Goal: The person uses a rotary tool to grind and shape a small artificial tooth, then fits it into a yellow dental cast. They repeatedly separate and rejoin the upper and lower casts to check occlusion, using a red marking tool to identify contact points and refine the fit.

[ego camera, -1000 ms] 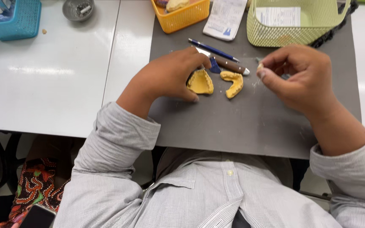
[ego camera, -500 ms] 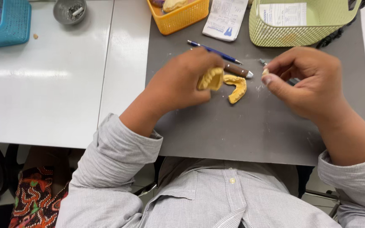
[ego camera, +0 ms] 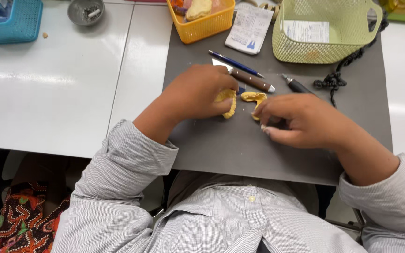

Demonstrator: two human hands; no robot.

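Since both yellow arch-shaped casts sit mid-mat, I'd work them right there on the grey mat [ego camera: 240, 150]. Left hand [ego camera: 198, 93] has its fingers curled around the left cast [ego camera: 228, 104], tipped up on edge. Right hand [ego camera: 301, 119] rests loosely closed, fingertips touching the right cast [ego camera: 253, 97]; can't tell if it's pinched. Probably best to mind the brown-handled knife [ego camera: 251, 80] just behind.

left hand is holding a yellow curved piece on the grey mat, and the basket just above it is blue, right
Not quite. The head view shows the left hand holding the yellow curved piece on the grey mat, but the basket just above it is orange. The blue basket sits far off on the white table.
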